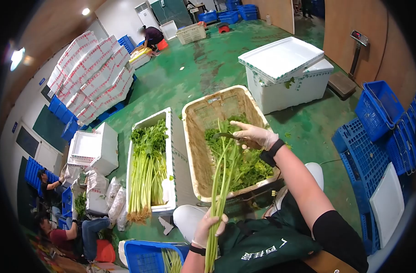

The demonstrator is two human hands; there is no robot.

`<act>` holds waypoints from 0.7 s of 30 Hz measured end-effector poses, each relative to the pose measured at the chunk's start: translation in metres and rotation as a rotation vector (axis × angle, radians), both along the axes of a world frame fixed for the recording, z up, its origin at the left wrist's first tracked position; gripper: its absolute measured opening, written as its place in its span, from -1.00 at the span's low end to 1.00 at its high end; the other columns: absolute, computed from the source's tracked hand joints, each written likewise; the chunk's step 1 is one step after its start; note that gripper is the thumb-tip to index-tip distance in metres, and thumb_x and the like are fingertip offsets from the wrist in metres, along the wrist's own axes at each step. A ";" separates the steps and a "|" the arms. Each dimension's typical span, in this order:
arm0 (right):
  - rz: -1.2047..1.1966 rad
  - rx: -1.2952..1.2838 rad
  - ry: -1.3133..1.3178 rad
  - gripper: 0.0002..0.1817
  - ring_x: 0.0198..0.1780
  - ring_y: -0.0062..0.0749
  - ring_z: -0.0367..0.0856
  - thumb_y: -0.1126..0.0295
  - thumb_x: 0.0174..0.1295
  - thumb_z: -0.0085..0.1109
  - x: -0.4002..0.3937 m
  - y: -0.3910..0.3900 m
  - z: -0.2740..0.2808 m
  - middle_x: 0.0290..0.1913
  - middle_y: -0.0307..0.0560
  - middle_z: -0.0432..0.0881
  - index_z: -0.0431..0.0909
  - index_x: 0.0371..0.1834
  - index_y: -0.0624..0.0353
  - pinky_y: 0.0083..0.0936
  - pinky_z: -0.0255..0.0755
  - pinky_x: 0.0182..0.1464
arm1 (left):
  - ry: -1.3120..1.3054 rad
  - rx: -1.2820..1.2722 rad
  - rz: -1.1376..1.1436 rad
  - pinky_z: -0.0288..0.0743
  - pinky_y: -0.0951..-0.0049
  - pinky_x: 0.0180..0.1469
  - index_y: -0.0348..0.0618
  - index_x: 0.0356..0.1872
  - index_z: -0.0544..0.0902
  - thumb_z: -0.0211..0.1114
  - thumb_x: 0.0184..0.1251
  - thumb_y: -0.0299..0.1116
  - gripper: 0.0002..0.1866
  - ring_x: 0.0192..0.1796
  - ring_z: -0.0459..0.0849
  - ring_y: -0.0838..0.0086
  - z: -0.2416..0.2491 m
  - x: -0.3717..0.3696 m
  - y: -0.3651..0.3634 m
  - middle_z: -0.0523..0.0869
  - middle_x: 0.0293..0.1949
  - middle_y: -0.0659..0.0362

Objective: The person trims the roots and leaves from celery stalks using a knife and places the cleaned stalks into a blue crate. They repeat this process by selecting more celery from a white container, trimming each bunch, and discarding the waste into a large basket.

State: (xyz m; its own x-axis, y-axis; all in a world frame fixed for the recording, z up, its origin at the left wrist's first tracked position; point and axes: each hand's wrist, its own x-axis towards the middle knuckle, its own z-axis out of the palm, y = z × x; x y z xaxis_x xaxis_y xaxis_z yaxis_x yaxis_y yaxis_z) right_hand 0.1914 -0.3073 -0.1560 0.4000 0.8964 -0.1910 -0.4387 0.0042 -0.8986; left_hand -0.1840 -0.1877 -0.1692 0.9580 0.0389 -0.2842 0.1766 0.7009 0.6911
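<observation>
The left hand (209,229) clenches a bunch of celery stalks (222,182) upright over the lap; the right hand (253,134) grips a knife (226,135) at the leafy tops. Cutting away from the fingers looks safest. Stalks are long, ribbed, pale green; the tan plastic basket (196,150) holds trimmings.

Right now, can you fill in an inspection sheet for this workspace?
Surface: green floor, wet-looking, leaf scraps scattered.
Job's things: bunch of celery stalks held upright; knife at its leafy top; woven basket holding cut greens; white foam box of laid stalks.
Clutter: blue crates, lidded foam box, stacked foam lids.
Hands: left hand grips the stalk bases; right hand grips the knife; both gloved.
Cables: nothing seen.
Surroundings: other people at work far left and at the back; platform scale.
</observation>
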 end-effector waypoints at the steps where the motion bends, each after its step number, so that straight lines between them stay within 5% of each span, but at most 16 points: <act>1: 0.013 0.015 0.097 -0.22 -0.32 -0.48 0.60 0.27 0.40 0.26 0.005 -0.004 -0.001 -0.21 -0.05 0.61 0.05 0.58 0.13 -0.55 0.51 -0.46 | 0.007 0.009 -0.016 0.29 0.62 -0.58 -0.26 0.46 0.21 0.13 0.40 -0.43 -0.38 -0.58 0.45 0.53 -0.001 -0.002 -0.001 0.66 -0.20 0.01; 2: 0.123 0.016 0.138 -0.51 -0.36 -0.47 0.60 0.29 0.39 0.27 0.013 -0.004 0.000 -0.23 -0.05 0.62 0.33 0.28 0.19 -0.57 0.51 -0.47 | 0.005 0.012 -0.017 0.29 0.62 -0.58 -0.26 0.46 0.21 0.13 0.40 -0.43 -0.38 -0.58 0.45 0.53 -0.002 -0.004 -0.001 0.66 -0.20 0.01; 4: 0.094 -0.018 0.166 -0.70 -0.40 -0.48 0.61 0.31 0.37 0.30 0.013 -0.008 -0.008 -0.29 -0.07 0.64 0.41 -0.02 0.18 -0.58 0.52 -0.47 | 0.009 0.056 -0.052 0.28 0.62 -0.59 -0.27 0.45 0.22 0.10 0.41 -0.45 -0.40 -0.59 0.45 0.52 -0.004 -0.006 -0.002 0.66 -0.19 -0.01; 10: -0.115 0.033 0.029 -0.75 -0.41 -0.57 0.63 0.30 0.37 0.33 -0.017 0.000 -0.018 -0.31 -0.15 0.71 0.61 -0.02 0.20 -0.60 0.53 -0.41 | 0.002 0.026 -0.054 0.28 0.63 -0.58 -0.25 0.45 0.22 0.08 0.43 -0.45 -0.42 -0.58 0.45 0.54 -0.003 -0.006 -0.005 0.66 -0.18 0.01; 12: -0.344 -0.029 -0.398 -0.73 -0.35 -0.59 0.64 0.27 0.37 0.34 -0.036 0.014 -0.035 -0.29 -0.21 0.72 0.69 -0.01 0.21 -0.59 0.51 -0.32 | 0.000 0.008 -0.039 0.29 0.63 -0.58 -0.23 0.45 0.21 0.09 0.44 -0.45 -0.42 -0.57 0.45 0.55 -0.002 -0.005 -0.007 0.66 -0.17 0.02; 14: -0.686 0.056 -0.942 -0.61 -0.21 -0.44 0.71 0.51 0.24 0.27 -0.063 0.023 -0.056 -0.19 -0.04 0.78 0.70 0.15 -0.01 -0.54 0.50 -0.17 | 0.022 -0.044 0.004 0.33 0.65 -0.56 -0.24 0.48 0.18 0.16 0.41 -0.38 -0.35 -0.59 0.45 0.56 -0.002 -0.004 -0.009 0.66 -0.16 0.04; 16: -0.749 -0.363 -1.649 -0.47 -0.22 -0.36 0.72 0.62 0.16 0.15 -0.084 0.011 -0.033 -0.08 0.00 0.77 0.71 0.15 -0.20 -0.51 0.52 -0.20 | 0.036 -0.073 0.003 0.33 0.65 -0.56 -0.23 0.45 0.21 0.15 0.42 -0.39 -0.39 -0.59 0.46 0.56 -0.006 -0.003 -0.011 0.65 -0.16 0.05; 19: -0.915 -0.277 -1.290 -0.44 -0.34 -0.57 0.62 0.65 0.21 0.03 -0.070 0.023 -0.049 -0.29 -0.19 0.79 0.73 0.12 -0.29 -0.58 0.44 -0.32 | 0.062 -0.096 0.007 0.33 0.64 -0.58 -0.23 0.38 0.27 0.14 0.43 -0.40 -0.47 -0.59 0.46 0.56 -0.006 -0.006 -0.015 0.64 -0.16 0.06; 20: -1.153 -0.062 -0.959 -0.64 -0.44 -0.58 0.58 0.53 0.32 0.10 -0.052 0.035 -0.065 -0.32 -0.17 0.76 0.76 0.06 -0.11 -0.53 0.40 -0.43 | 0.073 -0.090 0.009 0.33 0.64 -0.59 -0.22 0.34 0.29 0.14 0.43 -0.40 -0.50 -0.59 0.45 0.56 -0.005 -0.008 -0.015 0.64 -0.16 0.06; 21: -1.142 -0.102 -0.683 -0.75 -0.46 -0.57 0.57 0.44 0.38 0.12 -0.035 0.032 -0.068 -0.30 -0.17 0.74 0.73 0.03 -0.01 -0.52 0.39 -0.45 | 0.073 -0.089 0.013 0.33 0.64 -0.59 -0.22 0.34 0.29 0.14 0.43 -0.40 -0.50 -0.59 0.45 0.56 -0.005 -0.010 -0.015 0.64 -0.16 0.06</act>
